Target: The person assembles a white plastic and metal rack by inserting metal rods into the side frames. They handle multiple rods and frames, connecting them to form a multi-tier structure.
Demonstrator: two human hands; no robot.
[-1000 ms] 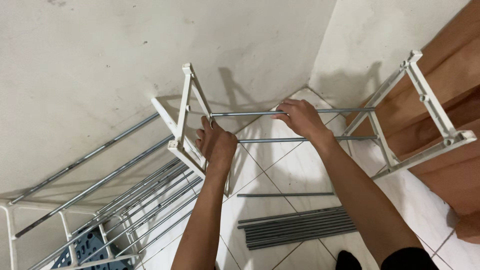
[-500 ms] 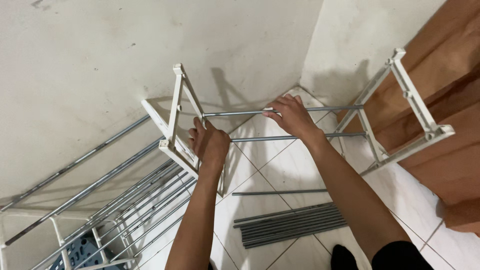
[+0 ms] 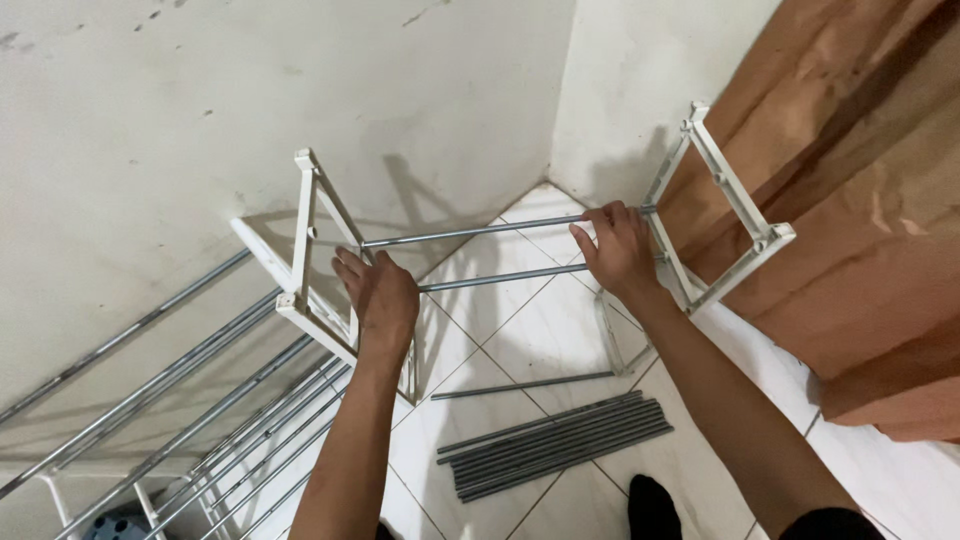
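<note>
I look down at a half-built rack with two white plastic end frames joined by grey metal rods. My left hand [image 3: 378, 297] grips the left white frame [image 3: 300, 262] where the rods enter it. My right hand [image 3: 618, 250] is closed around the right end of the upper metal rod [image 3: 470, 233], close to the right white frame [image 3: 722, 228]. A second rod [image 3: 500, 278] runs parallel just below, between my hands. Both frames stand tilted over the tiled floor.
A bundle of loose grey rods [image 3: 555, 445] lies on the white tiles, with a single rod [image 3: 520, 385] beside it. More rack sections with rods [image 3: 170, 400] lean at the lower left. A brown curtain [image 3: 860, 200] hangs at the right. My foot [image 3: 652, 505] is near the bundle.
The view has shifted, so the rack sits further right in the picture. My right hand has slid along the upper rod to its right end by the right frame. My left hand stays on the left frame.
</note>
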